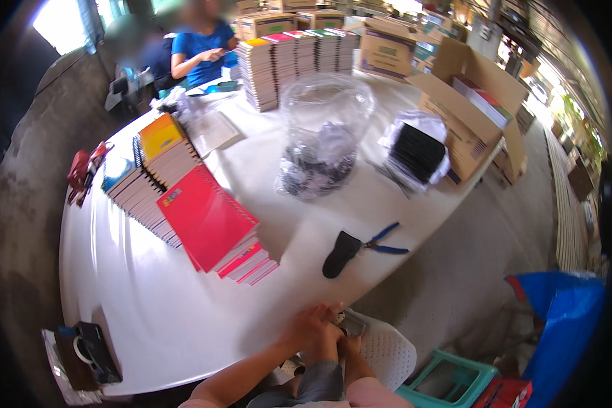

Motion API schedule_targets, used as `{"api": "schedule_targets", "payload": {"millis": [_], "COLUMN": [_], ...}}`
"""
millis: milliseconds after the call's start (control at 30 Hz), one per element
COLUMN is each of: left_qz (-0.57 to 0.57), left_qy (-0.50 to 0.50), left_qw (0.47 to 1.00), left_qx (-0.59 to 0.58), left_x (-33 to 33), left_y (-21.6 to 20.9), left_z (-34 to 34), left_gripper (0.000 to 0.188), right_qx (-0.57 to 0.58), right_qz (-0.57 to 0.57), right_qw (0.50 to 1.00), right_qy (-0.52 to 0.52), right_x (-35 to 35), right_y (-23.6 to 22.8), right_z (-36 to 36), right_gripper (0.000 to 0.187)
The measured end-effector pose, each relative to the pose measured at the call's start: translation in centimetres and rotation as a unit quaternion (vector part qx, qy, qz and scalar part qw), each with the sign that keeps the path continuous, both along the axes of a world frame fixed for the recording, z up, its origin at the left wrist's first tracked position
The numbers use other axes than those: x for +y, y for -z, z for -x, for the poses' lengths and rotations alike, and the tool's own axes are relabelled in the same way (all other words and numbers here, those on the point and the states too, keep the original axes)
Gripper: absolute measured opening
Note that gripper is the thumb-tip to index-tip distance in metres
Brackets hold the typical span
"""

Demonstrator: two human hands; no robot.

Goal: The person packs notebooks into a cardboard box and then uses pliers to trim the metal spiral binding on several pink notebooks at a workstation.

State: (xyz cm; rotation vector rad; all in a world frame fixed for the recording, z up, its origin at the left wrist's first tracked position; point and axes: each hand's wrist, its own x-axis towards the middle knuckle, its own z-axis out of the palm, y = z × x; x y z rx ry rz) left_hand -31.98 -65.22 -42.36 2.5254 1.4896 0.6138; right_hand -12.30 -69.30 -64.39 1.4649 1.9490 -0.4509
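Below the table's near edge, my left hand [309,326] lies over my bent knee, its fingers stretched out and holding nothing I can see. Against the other side of the knee rests my right hand [350,344], its fingers mostly hidden. Pliers with blue handles [387,239] lie on the white table [183,313], their jaws end at a black cloth-like piece [342,254]. Farther left, a red spiral notebook [207,216] tops a slanting pile of notebooks. Behind it stand stacks with yellow [162,136] and blue [117,173] covers.
A clear plastic bag [319,149] holds dark coils mid-table. Thin black strips [419,154] lie on white plastic beside an open carton [469,115]. Tall notebook stacks [258,75] stand near a person in blue [200,58]. A green stool [449,381] and blue sheet [564,326] are at right.
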Motion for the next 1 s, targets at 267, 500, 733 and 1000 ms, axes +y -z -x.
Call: {"api": "schedule_targets", "payload": {"millis": [267,500,733,1000], "left_qz": [0.008,-0.032,-0.019,0.106], "left_qy": [-0.013,-0.013,-0.016,0.007], "left_qw": [0.999,0.996,0.999,0.991], "left_qx": [0.033,0.077,0.037,0.084], "left_x": [0.0,-0.1,0.4,0.3], "left_y": [0.0,0.8,0.0,-0.3], "left_z": [0.6,-0.2,0.4,0.4], "left_gripper": [0.068,0.066,0.065,0.069], "right_qx": [0.038,0.395,0.304,0.315], "right_qz": [-0.014,-0.309,-0.634,-0.525], "right_qw": [0.998,0.704,0.616,0.785], "right_qy": [0.045,0.504,0.356,0.097], "right_x": [2.1,2.6,15.0,33.4], "right_y": [1.0,-0.2,-16.7,-24.0], "right_z": [-0.5,-5.5,-11.4,-6.6], "right_gripper": [0.023,0.025,0.026,0.063]}}
